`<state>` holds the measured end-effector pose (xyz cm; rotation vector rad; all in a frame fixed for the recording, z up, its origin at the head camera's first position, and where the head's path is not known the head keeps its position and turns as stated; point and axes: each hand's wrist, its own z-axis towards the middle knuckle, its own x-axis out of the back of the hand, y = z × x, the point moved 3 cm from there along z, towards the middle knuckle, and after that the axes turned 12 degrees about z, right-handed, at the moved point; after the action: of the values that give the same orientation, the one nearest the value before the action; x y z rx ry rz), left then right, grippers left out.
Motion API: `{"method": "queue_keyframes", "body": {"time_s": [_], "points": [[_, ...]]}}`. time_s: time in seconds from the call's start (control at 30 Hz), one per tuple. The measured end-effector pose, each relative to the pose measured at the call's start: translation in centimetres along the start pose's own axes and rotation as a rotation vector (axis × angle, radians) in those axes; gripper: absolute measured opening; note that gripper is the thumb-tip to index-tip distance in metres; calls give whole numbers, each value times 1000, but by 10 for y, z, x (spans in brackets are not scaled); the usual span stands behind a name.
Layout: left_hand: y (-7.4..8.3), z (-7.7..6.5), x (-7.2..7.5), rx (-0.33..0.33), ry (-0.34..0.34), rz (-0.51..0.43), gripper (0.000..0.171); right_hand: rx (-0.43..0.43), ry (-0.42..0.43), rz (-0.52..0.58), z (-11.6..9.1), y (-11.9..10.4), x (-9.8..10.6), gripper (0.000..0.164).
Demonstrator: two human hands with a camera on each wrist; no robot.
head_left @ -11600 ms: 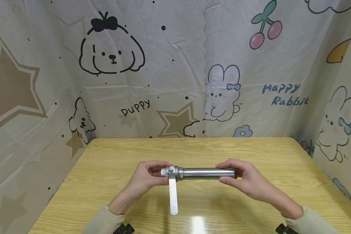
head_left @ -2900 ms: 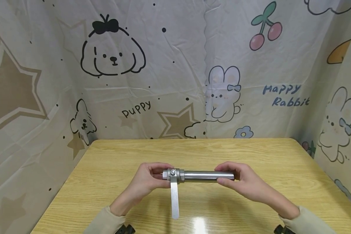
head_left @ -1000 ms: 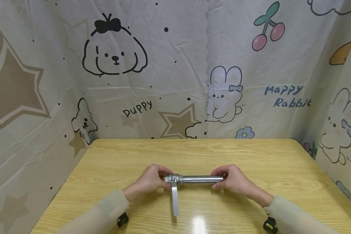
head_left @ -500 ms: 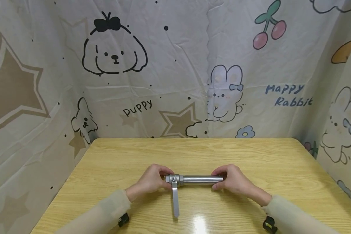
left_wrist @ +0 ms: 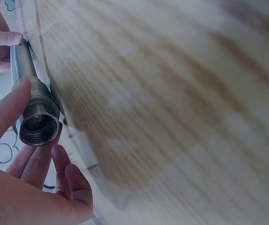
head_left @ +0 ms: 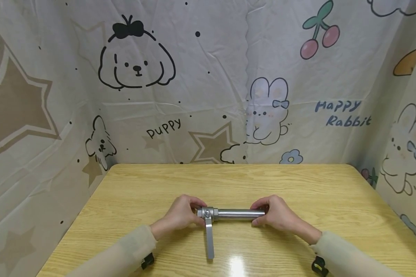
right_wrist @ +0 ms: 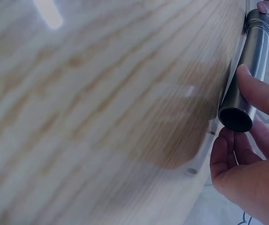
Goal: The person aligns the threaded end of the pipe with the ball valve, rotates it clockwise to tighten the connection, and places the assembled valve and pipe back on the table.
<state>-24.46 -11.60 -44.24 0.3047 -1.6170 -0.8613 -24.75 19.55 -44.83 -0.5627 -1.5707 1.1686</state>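
Note:
A steel ball valve (head_left: 208, 212) with a long flat lever handle (head_left: 210, 238) is joined to a plain steel pipe (head_left: 239, 214). The assembly lies sideways at or just above the tabletop; contact is hard to tell. My left hand (head_left: 181, 214) grips the valve at its left end, thumb on the near side and fingers on the far side. Pinched by my right hand (head_left: 279, 215) is the pipe's right end. The lever points toward me. In the left wrist view the valve's threaded opening (left_wrist: 39, 129) shows; the right wrist view shows the pipe's open end (right_wrist: 236, 119).
A wood-grain table (head_left: 152, 181) lies beneath both hands. Printed cloth (head_left: 211, 57) with cartoon animals hangs behind the table and along both sides. Black wrist-worn devices show under the left sleeve (head_left: 124, 248) and the right sleeve (head_left: 346, 250).
Since the two oldest frames, both hands have lowered the joined valve and pipe toward the table. Over the last second, the valve and lever tip have shifted slightly right, with both grips kept.

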Motion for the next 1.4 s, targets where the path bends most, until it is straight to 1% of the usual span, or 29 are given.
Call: {"method": "queue_keyframes", "body": {"time_s": [0.2, 0.37, 0.63, 0.93, 1.1, 1.27, 1.33, 1.4], "points": [[-1, 0, -1, 3, 6, 24, 46, -5, 0, 3, 1, 1, -1, 37], [0, 0, -1, -10, 14, 47, 46, 0, 4, 2, 1, 2, -1, 38], [1, 0, -1, -12, 8, 70, 47, 16, -1, 0, 1, 2, -1, 37], [2, 0, -2, -25, 11, 56, 48, 21, -9, 9, 1, 2, -1, 38], [3, 1, -4, -43, 11, 45, 49, 25, -4, 1, 0, 3, 0, 39], [4, 3, -4, -43, 2, 48, 49, 34, 9, -13, -1, 2, 1, 39], [4, 3, -4, -51, -9, 63, 53, 40, 10, -24, -2, 2, 1, 40], [3, 3, -2, -59, -33, 85, 66, 52, 3, -48, -2, 1, 3, 43]]}}
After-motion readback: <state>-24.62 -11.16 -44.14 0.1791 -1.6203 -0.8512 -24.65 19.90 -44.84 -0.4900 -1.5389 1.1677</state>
